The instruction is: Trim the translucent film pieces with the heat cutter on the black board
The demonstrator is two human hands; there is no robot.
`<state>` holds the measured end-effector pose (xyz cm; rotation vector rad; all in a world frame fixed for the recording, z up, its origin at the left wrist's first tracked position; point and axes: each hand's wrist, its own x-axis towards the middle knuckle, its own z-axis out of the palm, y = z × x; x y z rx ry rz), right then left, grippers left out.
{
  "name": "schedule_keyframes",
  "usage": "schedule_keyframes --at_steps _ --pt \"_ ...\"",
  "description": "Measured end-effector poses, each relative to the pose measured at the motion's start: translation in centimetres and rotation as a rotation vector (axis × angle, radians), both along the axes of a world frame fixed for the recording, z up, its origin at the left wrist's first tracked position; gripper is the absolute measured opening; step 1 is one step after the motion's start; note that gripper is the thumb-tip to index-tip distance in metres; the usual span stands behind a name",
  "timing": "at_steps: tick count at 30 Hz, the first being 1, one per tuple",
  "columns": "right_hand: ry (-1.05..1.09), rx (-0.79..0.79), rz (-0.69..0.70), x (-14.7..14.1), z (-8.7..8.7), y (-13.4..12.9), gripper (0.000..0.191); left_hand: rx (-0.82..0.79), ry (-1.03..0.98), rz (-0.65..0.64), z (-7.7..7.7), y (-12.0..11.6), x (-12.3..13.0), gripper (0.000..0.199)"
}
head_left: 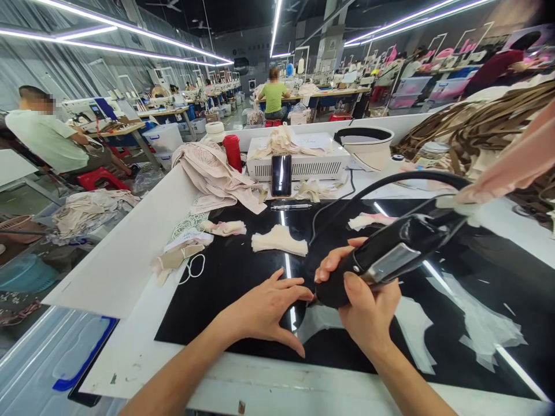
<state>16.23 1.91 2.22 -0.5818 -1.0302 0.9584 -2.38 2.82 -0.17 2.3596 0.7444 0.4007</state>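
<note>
My right hand (pixel 368 312) is wrapped around a black corded hand tool (pixel 381 254) with a silver plate on its side. The tool's head is down at the glossy black board (pixel 225 283); its tip is hidden. My left hand (pixel 271 306) lies with fingers spread on the board, fingertips close to the tool's head. Between the hands lies a thin translucent cut piece (pixel 318 320), partly under my right hand. A stack of cream cut pieces (pixel 280 240) sits beyond my left hand. More translucent white pieces (pixel 481 318) lie to the right.
A phone (pixel 281 175) leans on a vented white box (pixel 299 162). Beige fabric (pixel 212 173) and a red cup (pixel 233 152) stand back left. The tool's thick cable (pixel 390 179) arches over the board. Brown straps (pixel 468 127) pile up at right. A seated person (pixel 47 133) is at left.
</note>
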Motion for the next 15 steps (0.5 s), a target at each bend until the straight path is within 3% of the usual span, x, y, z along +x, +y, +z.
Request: schedule_keyframes --at_steps 6,15 --pt "0.011 0.0 0.053 -0.2 0.1 -1.2 0.043 -0.017 0.005 -0.015 -0.6 0.2 -0.1 0.083" --pt "0.04 0.0 0.086 -0.5 0.1 -1.8 0.039 -0.026 0.008 -0.014 -0.7 0.3 0.0 0.087"
